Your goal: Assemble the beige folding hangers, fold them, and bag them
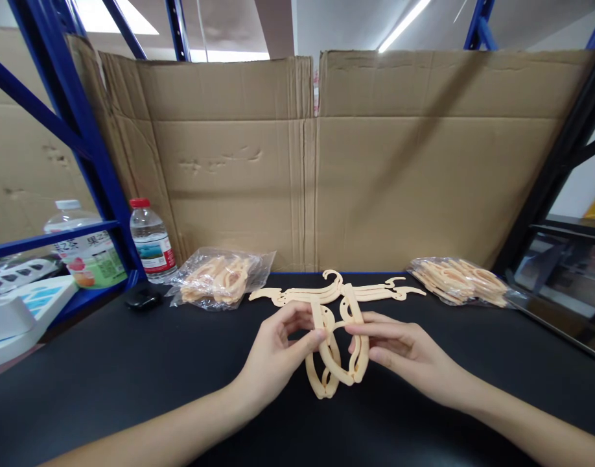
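Observation:
Between my two hands, above the black table, are cream plastic folding hangers (343, 371), folded up and overlapping each other. My left hand (280, 347) pinches them from the left, thumb in front and fingers behind. From the right, my right hand (399, 347) grips the same folded pieces, its fingertips on their right side. How the pieces join behind my fingers is hidden. Just beyond my hands, an unfolded cream hanger (385, 293) lies spread out, with its hook (333, 277) pointing away from me; whether it is one or more hangers stacked, I cannot tell.
Plastic bags of folded hangers lie at the back left (220, 279) and back right (460, 279). A red-capped water bottle (152, 250) and a black mouse-like object (142, 297) stand at left. Cardboard sheets (239, 162) wall off the back; blue shelf posts (78, 130) rise at left.

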Available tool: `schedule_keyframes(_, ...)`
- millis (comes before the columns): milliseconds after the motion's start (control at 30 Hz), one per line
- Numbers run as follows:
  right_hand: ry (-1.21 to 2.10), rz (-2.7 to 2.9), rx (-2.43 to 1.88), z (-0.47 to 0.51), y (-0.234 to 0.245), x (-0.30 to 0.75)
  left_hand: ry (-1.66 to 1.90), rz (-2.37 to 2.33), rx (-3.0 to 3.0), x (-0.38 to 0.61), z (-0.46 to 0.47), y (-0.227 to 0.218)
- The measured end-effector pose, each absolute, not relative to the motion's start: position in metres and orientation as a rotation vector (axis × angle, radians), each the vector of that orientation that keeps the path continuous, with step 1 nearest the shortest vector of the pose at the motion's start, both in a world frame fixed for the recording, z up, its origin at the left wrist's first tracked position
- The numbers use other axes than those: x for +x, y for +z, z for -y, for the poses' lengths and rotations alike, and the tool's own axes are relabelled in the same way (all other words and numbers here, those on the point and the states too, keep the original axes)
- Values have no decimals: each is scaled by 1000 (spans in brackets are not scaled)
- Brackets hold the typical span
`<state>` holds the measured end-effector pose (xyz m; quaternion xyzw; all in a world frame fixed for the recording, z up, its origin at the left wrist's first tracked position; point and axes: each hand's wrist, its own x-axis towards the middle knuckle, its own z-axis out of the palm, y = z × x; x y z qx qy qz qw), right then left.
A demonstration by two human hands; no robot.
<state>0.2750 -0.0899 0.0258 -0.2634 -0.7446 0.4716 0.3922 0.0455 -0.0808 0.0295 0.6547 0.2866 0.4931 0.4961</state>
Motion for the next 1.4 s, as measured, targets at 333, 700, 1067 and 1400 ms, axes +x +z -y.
schedule_keyframes(333, 1148, 2046, -621, 100, 29, 269, 1088, -787, 1635, 46, 86, 30)
schedule_keyframes(700, 1147, 1978, -644, 94, 24, 272, 1125, -920, 1463, 48, 81, 27)
schedule_keyframes(1067, 1272, 2053, -688, 97, 24, 275, 1098, -892, 1583, 48, 82, 21)
schedule_keyframes(1400, 1237, 1822, -833, 76, 17, 282, 1118, -901, 1804, 39, 71, 20)
